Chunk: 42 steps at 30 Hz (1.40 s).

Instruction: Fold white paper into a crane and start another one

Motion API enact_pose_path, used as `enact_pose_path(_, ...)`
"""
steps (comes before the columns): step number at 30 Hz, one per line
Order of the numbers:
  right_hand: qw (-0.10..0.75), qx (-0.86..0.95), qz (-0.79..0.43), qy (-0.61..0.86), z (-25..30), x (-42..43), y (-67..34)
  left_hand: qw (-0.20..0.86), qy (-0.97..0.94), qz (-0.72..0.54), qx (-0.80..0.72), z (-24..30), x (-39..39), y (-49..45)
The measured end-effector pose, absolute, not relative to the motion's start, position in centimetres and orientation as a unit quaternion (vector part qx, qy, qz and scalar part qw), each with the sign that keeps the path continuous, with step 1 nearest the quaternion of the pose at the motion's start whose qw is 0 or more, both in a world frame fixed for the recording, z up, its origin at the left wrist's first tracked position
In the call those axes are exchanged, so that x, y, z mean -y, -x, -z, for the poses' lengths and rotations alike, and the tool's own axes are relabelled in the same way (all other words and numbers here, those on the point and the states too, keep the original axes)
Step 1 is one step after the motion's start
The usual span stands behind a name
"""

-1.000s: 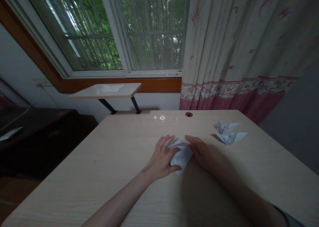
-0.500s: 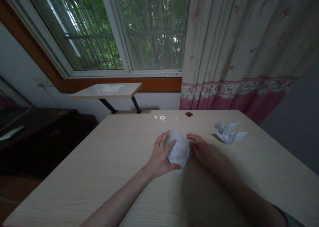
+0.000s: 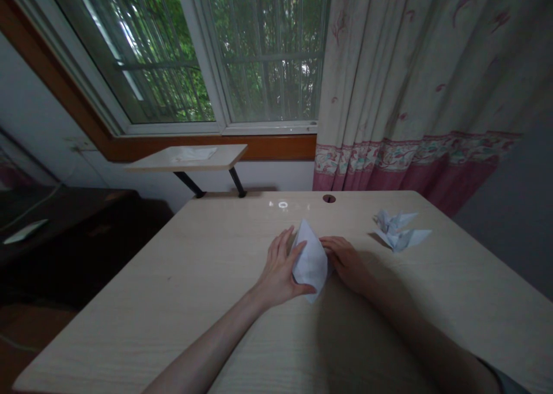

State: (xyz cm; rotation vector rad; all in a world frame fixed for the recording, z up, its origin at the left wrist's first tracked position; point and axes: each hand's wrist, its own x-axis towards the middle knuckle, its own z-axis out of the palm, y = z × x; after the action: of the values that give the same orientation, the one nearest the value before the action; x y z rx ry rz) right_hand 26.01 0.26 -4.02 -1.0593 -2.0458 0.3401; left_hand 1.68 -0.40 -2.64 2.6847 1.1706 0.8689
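A folded sheet of white paper [image 3: 311, 264], kite-shaped with a pointed top, stands slightly raised over the middle of the desk. My left hand [image 3: 281, 270] grips its left side, thumb and a finger lying over the front face and the other fingers behind or beside it. At the paper's right edge is my right hand [image 3: 345, 262], its fingers bent in against the edge; the fingertips are partly hidden behind the paper.
Folded paper cranes [image 3: 398, 231] lie on the desk [image 3: 207, 279] at the right. A small raised shelf [image 3: 224, 158] with a white sheet [image 3: 196, 154] on it stands at the back left. Behind are a window and a curtain [image 3: 389, 94]. A round cable hole [image 3: 329, 199] sits near the far edge.
My right hand's fingers have closed in against the paper's right edge, and the paper looks narrower near its top. My left hand keeps its hold.
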Motion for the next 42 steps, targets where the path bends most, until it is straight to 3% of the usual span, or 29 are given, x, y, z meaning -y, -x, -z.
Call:
enact_pose_path(31,0.346,0.752,-0.003,0.561,4.2,-0.2,-22.3,0.052,-0.876,-0.273,-0.393,2.9,0.0,-2.1)
enact_pose_path(42,0.342,0.745,0.005,0.572,4.5,-0.5,-22.4,0.105,-0.875,-0.294,-0.371,2.6,0.0,-1.9)
